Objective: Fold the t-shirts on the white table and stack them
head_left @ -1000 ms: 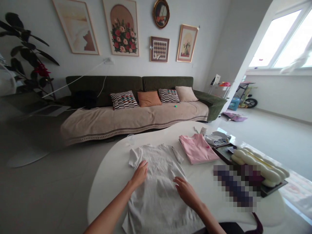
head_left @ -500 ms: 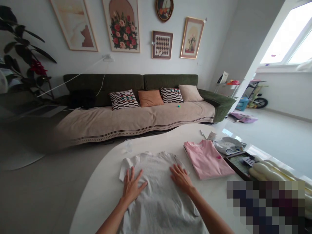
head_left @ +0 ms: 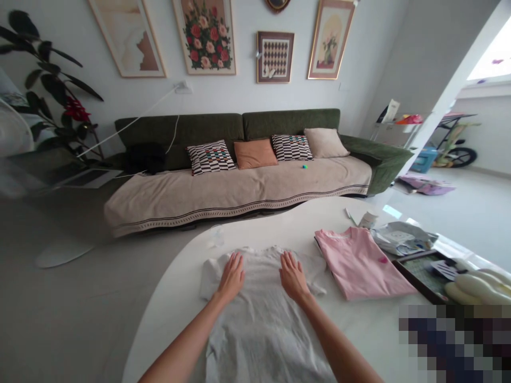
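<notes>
In front of a green sofa (head_left: 211,127), a white counter (head_left: 167,314) carries a grey shirt (head_left: 265,324) at lower centre, seemingly light, limp and best pinched by its shoulders, the left hand (head_left: 232,277) and right hand (head_left: 293,276) lying flat on it, gripping nothing.

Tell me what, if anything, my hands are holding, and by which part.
Nothing is held: your left hand and right hand lie open on the light grey T-shirt, near its neckline.

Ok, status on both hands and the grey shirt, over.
Left hand, right hand: open, palms down on grey shirt. Shirt spread on white table, wrinkled. Folded pink shirt close on the right, apart from it.
</notes>
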A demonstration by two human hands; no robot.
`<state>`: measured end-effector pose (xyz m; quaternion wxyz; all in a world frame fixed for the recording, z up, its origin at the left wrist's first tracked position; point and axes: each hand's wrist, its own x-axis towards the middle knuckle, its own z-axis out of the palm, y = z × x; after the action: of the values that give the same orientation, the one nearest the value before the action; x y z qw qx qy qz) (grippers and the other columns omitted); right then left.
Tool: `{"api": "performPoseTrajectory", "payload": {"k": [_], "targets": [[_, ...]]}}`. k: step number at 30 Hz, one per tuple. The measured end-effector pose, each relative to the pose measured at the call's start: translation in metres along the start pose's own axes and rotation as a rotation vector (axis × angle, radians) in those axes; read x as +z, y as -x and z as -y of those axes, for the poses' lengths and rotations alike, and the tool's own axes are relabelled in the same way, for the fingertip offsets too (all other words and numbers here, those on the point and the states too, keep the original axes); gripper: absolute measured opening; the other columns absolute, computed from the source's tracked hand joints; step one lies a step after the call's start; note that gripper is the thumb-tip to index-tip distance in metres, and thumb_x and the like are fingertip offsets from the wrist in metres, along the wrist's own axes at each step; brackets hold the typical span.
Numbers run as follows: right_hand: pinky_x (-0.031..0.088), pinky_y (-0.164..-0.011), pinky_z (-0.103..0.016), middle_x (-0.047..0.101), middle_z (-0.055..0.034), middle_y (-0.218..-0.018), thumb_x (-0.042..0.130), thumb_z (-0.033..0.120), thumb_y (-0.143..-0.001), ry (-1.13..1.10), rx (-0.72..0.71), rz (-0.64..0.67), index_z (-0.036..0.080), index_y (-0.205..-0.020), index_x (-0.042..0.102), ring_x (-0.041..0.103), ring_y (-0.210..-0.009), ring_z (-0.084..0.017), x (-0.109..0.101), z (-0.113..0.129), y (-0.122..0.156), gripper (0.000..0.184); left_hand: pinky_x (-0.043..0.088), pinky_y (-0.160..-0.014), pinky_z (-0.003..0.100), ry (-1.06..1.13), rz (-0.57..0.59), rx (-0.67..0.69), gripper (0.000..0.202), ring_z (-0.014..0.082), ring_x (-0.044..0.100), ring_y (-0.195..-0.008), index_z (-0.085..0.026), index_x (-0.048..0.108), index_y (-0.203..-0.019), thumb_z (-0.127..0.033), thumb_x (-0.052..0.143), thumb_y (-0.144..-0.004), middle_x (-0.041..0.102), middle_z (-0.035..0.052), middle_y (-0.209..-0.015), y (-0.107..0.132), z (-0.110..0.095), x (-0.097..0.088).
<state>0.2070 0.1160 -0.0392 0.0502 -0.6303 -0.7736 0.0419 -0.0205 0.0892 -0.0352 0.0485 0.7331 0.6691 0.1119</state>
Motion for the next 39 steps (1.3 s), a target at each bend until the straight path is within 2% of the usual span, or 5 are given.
{"api": "performPoseTrajectory", "payload": {"k": [7,18,23,28,39], "targets": [[0.014,-0.098,-0.059,0.016,0.0042,-0.145,0.022,0.059,-0.084,0.027,0.072,0.01,0.036,-0.137,0.016,-0.001,-0.132,-0.03,0.021,-0.04,-0.015,0.058,0.007,-0.095,0.067,-0.049,0.016,-0.226,0.069,0.0416,0.002,-0.129,-0.032,0.022,-0.137,-0.063,0.035,-0.077,0.014,0.0008,-0.146,-0.003,0.016,0.013],[0.008,-0.099,-0.06,0.008,0.0021,-0.147,0.027,0.045,-0.087,0.023,-0.016,0.115,0.032,-0.138,0.013,-0.003,-0.133,-0.027,-0.011,-0.019,-0.004,0.054,0.008,-0.093,0.069,-0.033,0.226,-0.188,0.07,0.042,-0.001,-0.129,-0.027,0.024,-0.137,-0.058,0.039,-0.076,0.013,0.0036,-0.146,-0.011,0.005,-0.02],[0.01,-0.104,-0.052,0.006,-0.0001,-0.146,0.028,0.036,-0.087,-0.046,-0.088,0.047,0.021,-0.139,0.014,-0.001,-0.133,-0.022,-0.004,0.024,0.099,0.056,0.017,-0.104,0.048,0.069,0.114,0.143,0.056,0.0259,0.004,-0.133,-0.022,0.018,-0.139,-0.043,0.028,-0.088,0.016,0.0033,-0.146,0.061,-0.031,-0.034],[0.017,-0.103,-0.05,0.013,-0.0013,-0.145,0.027,0.051,-0.086,-0.1,-0.006,0.05,0.027,-0.138,0.02,0.008,-0.133,-0.026,0.012,0.002,0.193,0.058,0.017,-0.103,0.051,0.083,0.224,0.293,0.065,0.0322,0.008,-0.132,-0.034,0.016,-0.137,-0.057,0.038,-0.081,0.013,0.0014,-0.146,0.158,-0.032,-0.014],[0.017,-0.101,-0.051,0.014,-0.006,-0.146,0.029,0.052,-0.085,-0.038,-0.04,-0.053,0.024,-0.138,0.016,0.009,-0.133,-0.025,0.001,-0.015,0.221,0.062,0.01,-0.101,0.058,0.012,0.293,0.257,0.09,0.0364,-0.001,-0.131,-0.034,0.008,-0.138,-0.062,0.055,-0.066,-0.003,0.0074,-0.147,0.221,-0.052,-0.031]]}}
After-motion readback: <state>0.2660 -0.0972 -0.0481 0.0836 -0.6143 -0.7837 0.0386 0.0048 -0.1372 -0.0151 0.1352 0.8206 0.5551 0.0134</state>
